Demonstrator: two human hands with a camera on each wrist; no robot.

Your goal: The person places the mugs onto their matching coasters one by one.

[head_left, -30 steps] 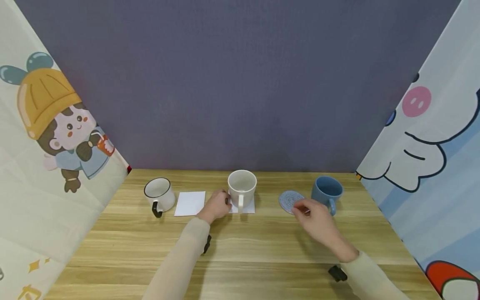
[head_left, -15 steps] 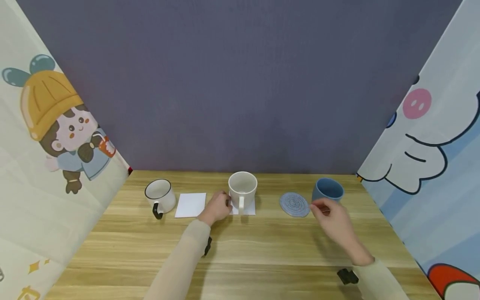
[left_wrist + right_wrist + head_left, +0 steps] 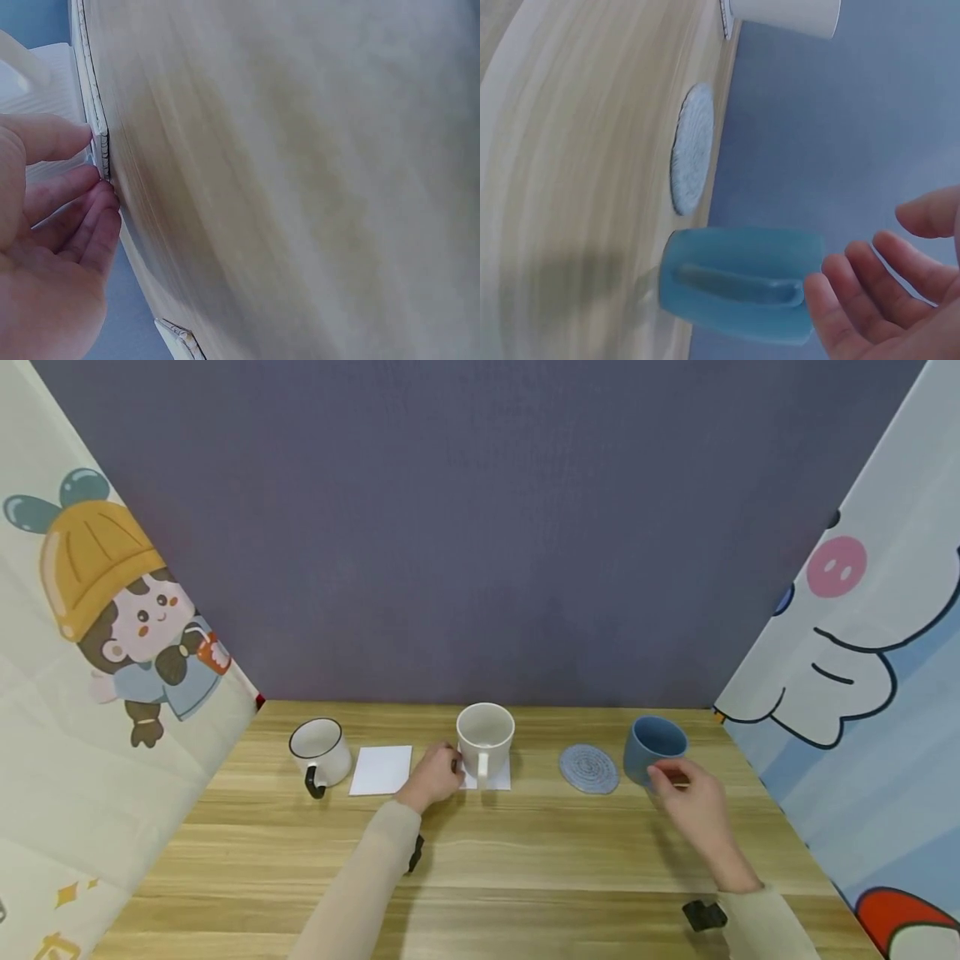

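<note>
In the head view, a white mug [image 3: 485, 735] stands on a square white coaster [image 3: 503, 779] at the middle of the table's back. My left hand [image 3: 433, 775] pinches that coaster's left edge; the left wrist view shows thumb and fingers at the coaster's corner [image 3: 103, 146]. A blue mug [image 3: 651, 745] stands upright at the right. My right hand [image 3: 693, 802] is just in front of it, fingers loosely bent and holding nothing. In the right wrist view these fingers hover by the blue mug's handle [image 3: 735, 286], with a small gap. Left of this mug lies a round grey-blue coaster [image 3: 589, 768].
Another square white coaster [image 3: 381, 769] lies left of my left hand. Beyond it stands a white mug with black rim and handle [image 3: 321, 752]. A grey-purple panel [image 3: 480, 543] rises behind the wooden table [image 3: 510, 868]. Printed cloths hang at both sides.
My right hand has moved right, from the round coaster to the front of the blue mug, leaving the whole coaster in view. The left hand stays at the square coaster.
</note>
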